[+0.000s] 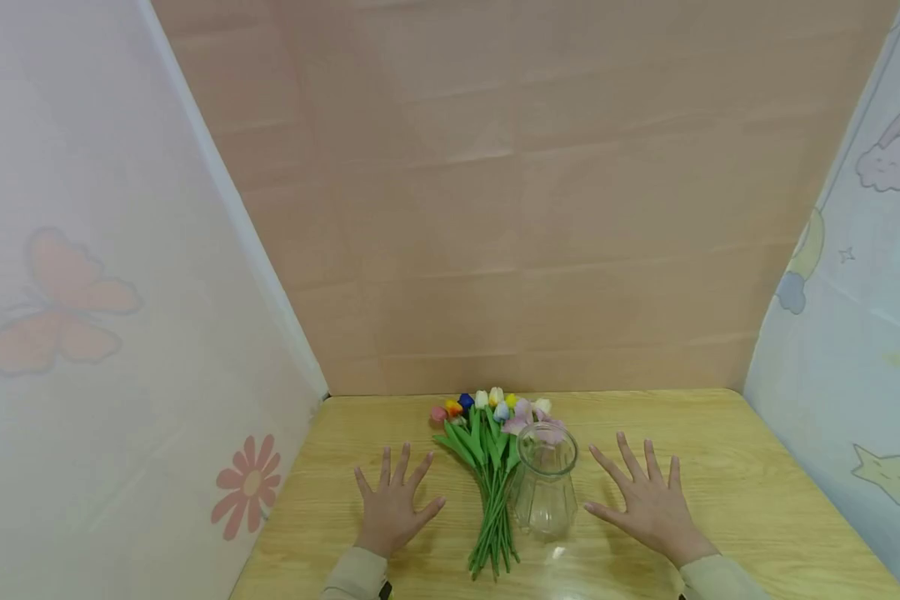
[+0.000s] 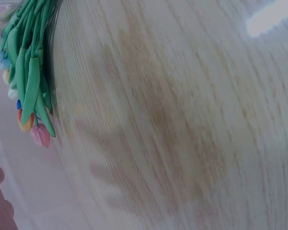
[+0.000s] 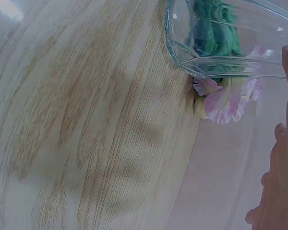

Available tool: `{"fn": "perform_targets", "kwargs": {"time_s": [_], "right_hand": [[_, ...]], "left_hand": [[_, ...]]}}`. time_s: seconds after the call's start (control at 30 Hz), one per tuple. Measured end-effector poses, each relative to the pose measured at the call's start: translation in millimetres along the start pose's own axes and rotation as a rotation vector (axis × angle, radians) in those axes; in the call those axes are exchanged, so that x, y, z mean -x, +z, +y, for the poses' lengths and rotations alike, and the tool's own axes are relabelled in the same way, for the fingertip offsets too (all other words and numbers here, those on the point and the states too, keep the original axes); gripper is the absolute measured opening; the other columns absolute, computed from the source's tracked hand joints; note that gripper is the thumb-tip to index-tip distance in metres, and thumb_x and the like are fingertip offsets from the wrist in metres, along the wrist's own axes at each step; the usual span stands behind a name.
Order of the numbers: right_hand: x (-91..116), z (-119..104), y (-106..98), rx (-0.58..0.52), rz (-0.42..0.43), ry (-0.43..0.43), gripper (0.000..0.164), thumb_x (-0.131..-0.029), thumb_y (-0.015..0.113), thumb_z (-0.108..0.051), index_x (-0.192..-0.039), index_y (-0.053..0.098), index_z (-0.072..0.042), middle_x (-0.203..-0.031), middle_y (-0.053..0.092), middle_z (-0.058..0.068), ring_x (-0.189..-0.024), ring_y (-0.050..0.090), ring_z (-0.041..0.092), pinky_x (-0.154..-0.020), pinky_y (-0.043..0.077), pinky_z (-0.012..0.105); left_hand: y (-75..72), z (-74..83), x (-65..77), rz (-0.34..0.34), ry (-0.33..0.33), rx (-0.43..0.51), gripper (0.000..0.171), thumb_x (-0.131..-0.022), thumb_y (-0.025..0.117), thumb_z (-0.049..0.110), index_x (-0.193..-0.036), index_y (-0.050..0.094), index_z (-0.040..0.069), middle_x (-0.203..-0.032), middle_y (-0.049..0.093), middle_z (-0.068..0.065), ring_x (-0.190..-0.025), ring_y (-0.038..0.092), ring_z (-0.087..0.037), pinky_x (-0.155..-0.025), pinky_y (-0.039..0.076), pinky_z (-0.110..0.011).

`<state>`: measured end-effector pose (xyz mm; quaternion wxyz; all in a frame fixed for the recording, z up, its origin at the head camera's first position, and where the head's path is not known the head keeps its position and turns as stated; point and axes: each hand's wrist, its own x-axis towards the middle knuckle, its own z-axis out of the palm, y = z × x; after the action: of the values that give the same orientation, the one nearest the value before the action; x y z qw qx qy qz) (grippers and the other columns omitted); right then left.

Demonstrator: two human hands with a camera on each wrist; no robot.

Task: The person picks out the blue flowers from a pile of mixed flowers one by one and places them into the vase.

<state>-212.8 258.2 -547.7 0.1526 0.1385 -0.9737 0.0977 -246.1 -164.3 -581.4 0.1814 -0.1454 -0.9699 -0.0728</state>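
A bunch of artificial tulips (image 1: pixel 487 467) in several colours lies on the table, green stems towards me and blooms at the far edge. Just right of the stems stands a clear glass vase (image 1: pixel 545 492), upright, with stems and a pink-lilac flower (image 3: pixel 225 100) showing through or behind it. My left hand (image 1: pixel 393 510) is spread, palm down, left of the bunch and touching neither thing. To the right of the vase my right hand (image 1: pixel 654 510) is spread likewise, its thumb near the glass but apart from it. Both hands hold nothing.
The wooden table (image 1: pixel 757 483) has a brown panel (image 1: pixel 525 208) behind it. A pale cloth wall with a flower print (image 1: pixel 247 487) borders the left side, and another with a star print (image 1: pixel 888 475) the right.
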Motion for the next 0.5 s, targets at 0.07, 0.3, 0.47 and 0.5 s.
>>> {"fn": "perform_targets", "kwargs": {"time_s": [0.07, 0.3, 0.47, 0.5], "right_hand": [[0.3, -0.6, -0.5, 0.005, 0.003, -0.002, 0.085, -0.082, 0.058, -0.068, -0.152, 0.024, -0.036, -0.157, 0.021, 0.024, -0.133, 0.020, 0.065, -0.097, 0.001, 0.082], [0.8, 0.9, -3.5, 0.022, -0.020, 0.015, 0.086, -0.081, 0.058, -0.069, -0.153, 0.023, -0.036, -0.157, 0.021, 0.024, -0.134, 0.018, 0.064, -0.096, 0.007, 0.083], [-0.7, 3.7, -0.2, 0.016, -0.025, 0.011, 0.086, -0.082, 0.057, -0.069, -0.153, 0.021, -0.036, -0.159, 0.015, 0.022, -0.135, 0.016, 0.064, -0.097, 0.003, 0.082], [-0.8, 3.9, 0.5, 0.017, -0.029, 0.009, 0.086, -0.083, 0.057, -0.069, -0.153, 0.021, -0.036, -0.159, 0.014, 0.022, -0.135, 0.016, 0.064, -0.097, 0.003, 0.082]], "left_hand": [[-0.3, 0.3, 0.7, 0.005, 0.000, 0.006, 0.074, -0.085, 0.041, 0.077, -0.149, 0.032, 0.040, -0.157, 0.029, -0.009, -0.142, 0.024, -0.047, -0.094, 0.006, -0.084], [-6.4, 3.2, -0.3, -0.013, -0.004, 0.042, 0.074, -0.086, 0.042, 0.076, -0.150, 0.032, 0.039, -0.157, 0.029, -0.011, -0.143, 0.021, -0.047, -0.095, 0.003, -0.084], [-10.9, 5.8, -2.7, -0.010, -0.012, 0.019, 0.074, -0.086, 0.042, 0.075, -0.150, 0.030, 0.041, -0.157, 0.029, -0.009, -0.143, 0.023, -0.045, -0.095, 0.007, -0.083], [-11.7, 6.7, -3.1, -0.011, -0.012, 0.012, 0.073, -0.086, 0.042, 0.075, -0.150, 0.030, 0.041, -0.157, 0.028, -0.009, -0.143, 0.024, -0.045, -0.095, 0.009, -0.083]]}}
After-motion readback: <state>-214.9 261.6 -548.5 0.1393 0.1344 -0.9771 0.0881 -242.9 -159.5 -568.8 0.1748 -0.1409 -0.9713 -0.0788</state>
